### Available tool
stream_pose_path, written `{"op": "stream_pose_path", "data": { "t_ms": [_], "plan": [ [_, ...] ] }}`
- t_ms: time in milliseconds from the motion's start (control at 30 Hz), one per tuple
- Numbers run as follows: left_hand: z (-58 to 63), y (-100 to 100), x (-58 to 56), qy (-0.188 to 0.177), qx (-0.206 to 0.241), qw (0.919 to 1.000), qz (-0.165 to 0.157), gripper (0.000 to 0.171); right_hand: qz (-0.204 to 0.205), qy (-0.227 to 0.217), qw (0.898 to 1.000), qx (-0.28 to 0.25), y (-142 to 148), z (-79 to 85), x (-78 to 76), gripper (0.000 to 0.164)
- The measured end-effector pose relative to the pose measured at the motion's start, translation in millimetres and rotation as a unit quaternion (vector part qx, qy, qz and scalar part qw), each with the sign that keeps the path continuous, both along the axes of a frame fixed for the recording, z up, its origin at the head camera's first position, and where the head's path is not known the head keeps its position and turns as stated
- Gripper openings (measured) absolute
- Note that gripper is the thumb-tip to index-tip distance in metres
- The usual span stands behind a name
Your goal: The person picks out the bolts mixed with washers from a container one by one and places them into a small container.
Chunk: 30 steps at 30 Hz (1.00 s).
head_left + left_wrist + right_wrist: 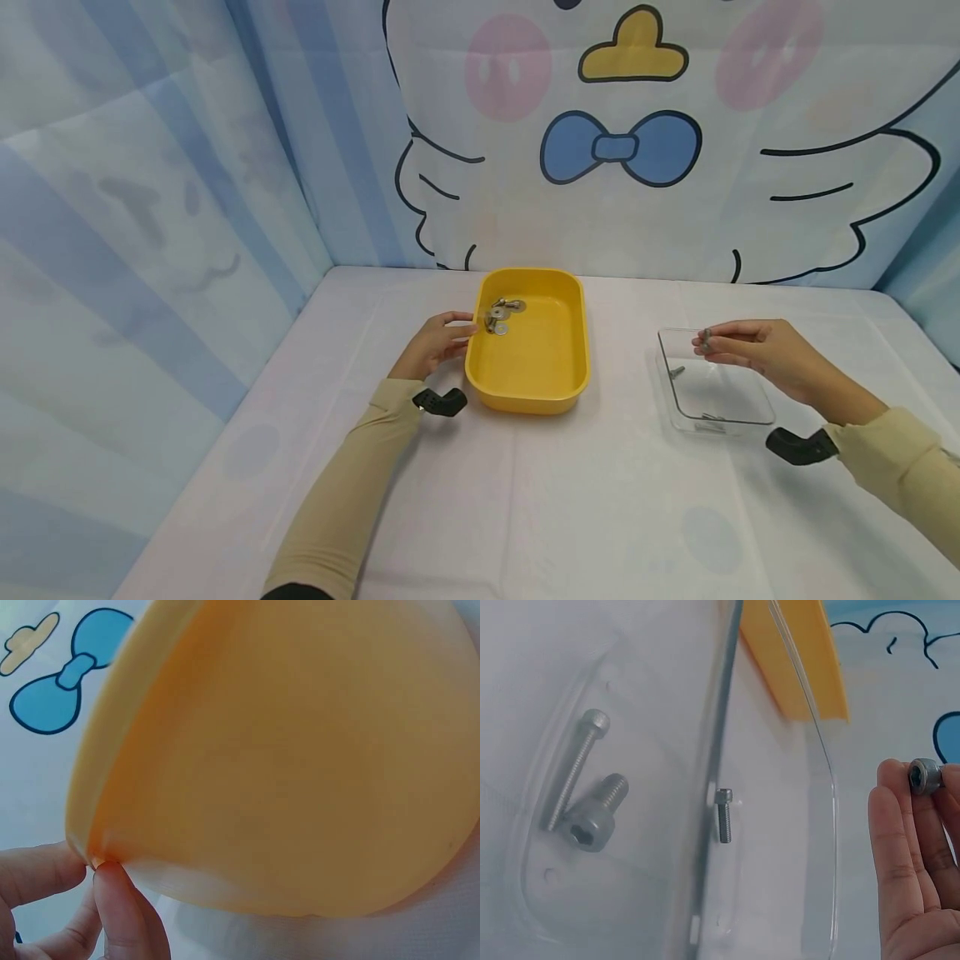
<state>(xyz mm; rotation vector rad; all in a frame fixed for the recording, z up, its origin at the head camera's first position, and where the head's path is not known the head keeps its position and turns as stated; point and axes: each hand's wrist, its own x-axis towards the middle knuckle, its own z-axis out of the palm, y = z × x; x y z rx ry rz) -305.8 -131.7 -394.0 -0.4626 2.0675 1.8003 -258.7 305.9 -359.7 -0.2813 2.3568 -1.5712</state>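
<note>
- 2 hands in view: L hand (431, 346) & R hand (765, 354).
- 1 yellow tray (551, 367), left of ctr on table (600, 517), far end near the back edge.
- 1 clear box (720, 387), well to tray's right.
- 3 bolts (724, 816) in box: 2 close together at one end (1 long & thin, 1 thicker w/ big socket head), 1 short, apart from that pair.
- 1 more piece, held nut-like head (924, 777), pinched btwn R thumb & fingers; socket shows, rest hidden. R hand is up over box's far L part, grip narrow.
- L hand: thumb & finger pinch tray's L rim, narrow too.
- Tray also has 1 metal heap (501, 315), far half, up against L wall: at least 3 round washers plus a few bolts; too small for exact ct.
- Edges: tray rim all round, rounded corners; box walls thin, see-thru, rim line visible.
- Room: wide gap btwn tray & box; broad strip of table in front of both; R hand's above the rim w/ air around it.
- 2 tan sleeves (341, 500), 2 black wrist pieces (801, 447); 1 cartoon curtain (555, 217) behind table.
</note>
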Motion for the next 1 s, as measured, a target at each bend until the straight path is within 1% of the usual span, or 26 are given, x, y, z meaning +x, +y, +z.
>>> {"op": "stream_pose_path", "data": {
  "t_ms": [267,700,800,1000],
  "plan": [
    [1.1,0.6,0.4,0.000,0.002,1.0000,0.003,0.044,-0.011,-0.008,1.000,0.005,9.5,-6.9,-0.7,0.020],
    [-1.4,-0.2,-1.1,0.003,0.006,1.0000,0.001,0.044,-0.015,-0.025,0.999,-0.040,15.6,-16.2,-1.6,0.016],
    [-0.9,-0.2,-1.1,0.003,0.007,1.0000,0.001,0.044,-0.017,-0.024,0.999,-0.039,16.0,-17.1,-2.0,0.016],
    [-0.4,-0.7,-0.3,0.002,0.007,1.0000,0.000,0.044,-0.023,-0.024,0.999,-0.018,15.6,-17.2,-2.6,0.015]
  ]
}}
